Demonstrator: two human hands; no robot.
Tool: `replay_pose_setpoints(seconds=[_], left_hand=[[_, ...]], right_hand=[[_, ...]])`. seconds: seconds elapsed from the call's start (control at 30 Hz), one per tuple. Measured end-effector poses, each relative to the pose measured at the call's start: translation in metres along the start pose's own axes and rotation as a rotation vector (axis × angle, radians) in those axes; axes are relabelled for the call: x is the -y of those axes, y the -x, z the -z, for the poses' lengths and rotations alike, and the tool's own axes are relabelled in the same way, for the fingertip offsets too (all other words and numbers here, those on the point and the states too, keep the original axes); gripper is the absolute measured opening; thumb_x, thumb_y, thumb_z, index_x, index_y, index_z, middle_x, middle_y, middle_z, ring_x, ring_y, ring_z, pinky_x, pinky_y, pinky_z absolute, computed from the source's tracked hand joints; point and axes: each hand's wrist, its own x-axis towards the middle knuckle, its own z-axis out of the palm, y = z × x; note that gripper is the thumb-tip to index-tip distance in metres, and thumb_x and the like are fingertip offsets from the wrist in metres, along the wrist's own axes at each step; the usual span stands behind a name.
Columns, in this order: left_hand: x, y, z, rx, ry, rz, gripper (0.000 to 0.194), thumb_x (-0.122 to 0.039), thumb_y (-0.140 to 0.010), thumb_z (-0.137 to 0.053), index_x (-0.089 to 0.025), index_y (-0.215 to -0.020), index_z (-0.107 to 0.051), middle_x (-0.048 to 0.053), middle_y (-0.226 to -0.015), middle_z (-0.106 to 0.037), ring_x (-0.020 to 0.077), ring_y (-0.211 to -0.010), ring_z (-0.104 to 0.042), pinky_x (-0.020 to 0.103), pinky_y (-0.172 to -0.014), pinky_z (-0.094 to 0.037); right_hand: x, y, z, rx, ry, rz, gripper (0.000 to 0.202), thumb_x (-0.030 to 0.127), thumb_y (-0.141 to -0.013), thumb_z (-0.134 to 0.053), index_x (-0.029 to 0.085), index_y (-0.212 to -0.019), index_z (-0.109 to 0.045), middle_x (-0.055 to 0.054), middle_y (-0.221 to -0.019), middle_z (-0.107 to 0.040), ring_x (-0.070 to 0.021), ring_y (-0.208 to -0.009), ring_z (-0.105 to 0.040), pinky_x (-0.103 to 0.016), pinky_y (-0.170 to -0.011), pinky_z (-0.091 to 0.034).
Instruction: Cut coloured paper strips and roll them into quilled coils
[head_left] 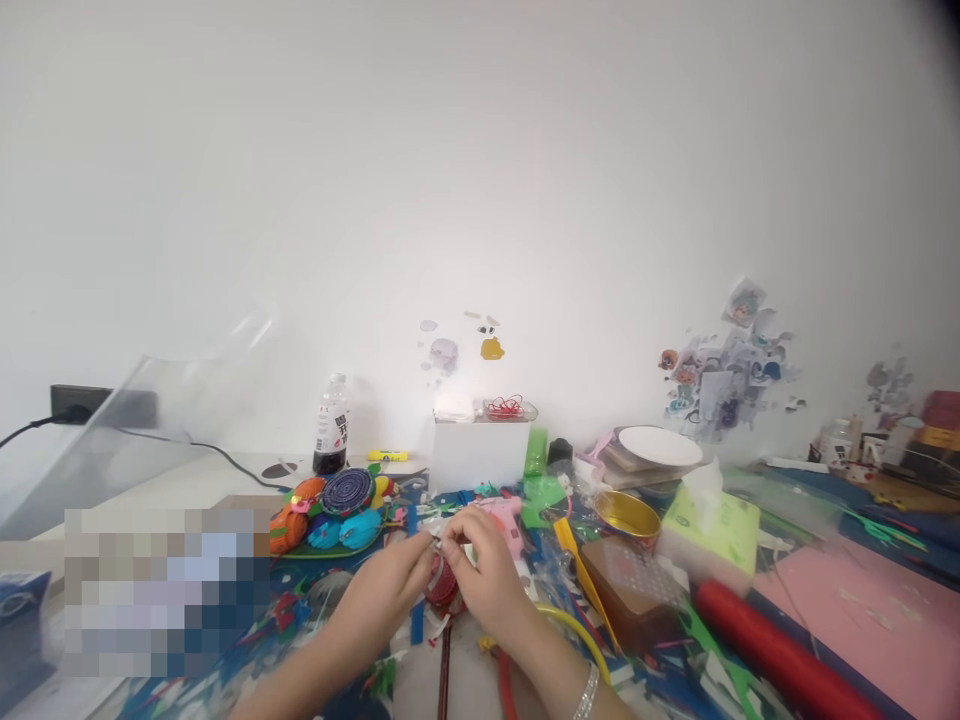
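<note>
My left hand (pixel 394 580) and my right hand (pixel 480 565) meet at the middle of the table, fingertips pinched together. Between the fingertips shows a small whitish bit, too little visible to name. Just beneath and partly behind the fingers lies a round, dark red coiled piece (pixel 443 584). A thin dark red stick (pixel 445 665) runs from below it toward me, over a grey board (pixel 416 675). Close behind my right hand is a pink glue gun (pixel 509 520), partly covered. A yellow and red ring-like tube (pixel 574 625) passes behind my right forearm.
Scraps litter the blue table. Colourful craft pieces (pixel 349 493) and a bottle (pixel 331 425) stand left. A white box (pixel 480 450) is behind my hands. Rightward are a gold tin (pixel 630 515), brown box (pixel 637 595), tissue pack (pixel 712 535) and red roll (pixel 787 650).
</note>
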Motion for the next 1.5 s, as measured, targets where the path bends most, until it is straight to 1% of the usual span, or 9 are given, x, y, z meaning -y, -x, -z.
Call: replay_pose_setpoints(seconds=[0.17,0.37,0.53,0.6,0.77,0.87,1.17,1.4,1.5], left_hand=[[0.0001,0.0007,-0.0009,0.004,-0.014,-0.013,0.027,-0.034,-0.085,-0.019,-0.023,-0.063,-0.031,-0.002,-0.061,-0.044,0.0158,-0.057,-0.039,0.025,-0.053,-0.029],[-0.0005,0.0009,-0.0020,0.010,-0.036,-0.018,0.027,-0.033,-0.085,-0.020,-0.023,-0.063,-0.032,-0.002,-0.062,-0.045,0.0160,-0.058,-0.040,0.025,-0.054,-0.029],[0.0002,-0.0003,-0.0013,-0.004,-0.019,0.017,0.025,-0.032,-0.084,-0.021,-0.022,-0.063,-0.032,-0.002,-0.061,-0.044,0.0154,-0.057,-0.040,0.025,-0.054,-0.030],[0.0000,-0.0004,-0.0005,0.005,-0.013,0.024,0.025,-0.032,-0.083,-0.021,-0.022,-0.063,-0.033,-0.002,-0.061,-0.044,0.0154,-0.057,-0.040,0.025,-0.054,-0.030],[-0.0019,0.0016,-0.0006,0.009,0.013,-0.028,0.028,-0.032,-0.084,-0.020,-0.022,-0.067,-0.039,0.000,-0.065,-0.050,0.0165,-0.060,-0.044,0.025,-0.056,-0.032],[-0.0032,0.0024,-0.0013,0.008,0.005,-0.015,0.028,-0.032,-0.084,-0.020,-0.022,-0.067,-0.040,0.000,-0.065,-0.051,0.0168,-0.060,-0.045,0.025,-0.056,-0.032],[-0.0008,0.0013,-0.0017,-0.018,0.022,-0.007,0.026,-0.031,-0.083,-0.023,-0.022,-0.063,-0.037,-0.002,-0.060,-0.045,0.0150,-0.056,-0.039,0.024,-0.053,-0.031],[-0.0005,0.0024,-0.0045,-0.002,0.000,-0.027,0.029,-0.034,-0.085,-0.023,-0.022,-0.063,-0.037,-0.002,-0.062,-0.049,0.0152,-0.057,-0.042,0.024,-0.053,-0.031],[0.0004,0.0019,-0.0057,-0.009,-0.026,-0.024,0.029,-0.033,-0.084,-0.024,-0.021,-0.062,-0.037,-0.002,-0.061,-0.049,0.0150,-0.057,-0.042,0.024,-0.052,-0.029]], right_hand=[[0.0001,0.0009,-0.0013,0.000,0.034,-0.017,0.014,0.013,-0.081,-0.046,0.019,-0.068,-0.044,0.000,-0.073,-0.049,-0.0157,-0.073,-0.045,-0.026,-0.065,-0.036],[-0.0018,0.0018,-0.0041,-0.028,0.089,-0.049,0.014,0.010,-0.079,-0.046,0.019,-0.069,-0.044,0.000,-0.073,-0.049,-0.0155,-0.071,-0.045,-0.026,-0.064,-0.035],[-0.0012,0.0016,-0.0041,-0.048,0.062,-0.046,0.014,0.012,-0.080,-0.043,0.019,-0.068,-0.045,0.000,-0.071,-0.048,-0.0150,-0.069,-0.044,-0.025,-0.063,-0.036],[-0.0007,0.0016,-0.0044,-0.039,0.043,-0.048,0.014,0.011,-0.080,-0.044,0.019,-0.067,-0.045,0.000,-0.071,-0.049,-0.0147,-0.069,-0.045,-0.025,-0.062,-0.036],[-0.0010,0.0022,-0.0056,-0.024,0.073,-0.075,0.014,0.010,-0.078,-0.046,0.019,-0.067,-0.048,0.000,-0.071,-0.050,-0.0151,-0.069,-0.046,-0.025,-0.062,-0.037],[-0.0016,0.0025,-0.0058,-0.022,0.098,-0.091,0.014,0.010,-0.077,-0.046,0.019,-0.067,-0.048,0.000,-0.070,-0.050,-0.0151,-0.068,-0.046,-0.024,-0.061,-0.036],[-0.0024,0.0027,-0.0077,0.018,0.084,-0.174,0.015,0.011,-0.078,-0.045,0.019,-0.066,-0.046,0.000,-0.068,-0.050,-0.0152,-0.066,-0.046,-0.024,-0.059,-0.036],[-0.0015,0.0032,-0.0082,-0.028,0.128,-0.160,0.015,0.009,-0.076,-0.046,0.019,-0.065,-0.047,0.000,-0.067,-0.049,-0.0153,-0.064,-0.045,-0.024,-0.056,-0.035],[0.0011,0.0039,-0.0075,-0.025,0.178,-0.153,0.014,0.009,-0.075,-0.047,0.019,-0.066,-0.047,0.000,-0.067,-0.049,-0.0160,-0.065,-0.045,-0.025,-0.056,-0.034]])
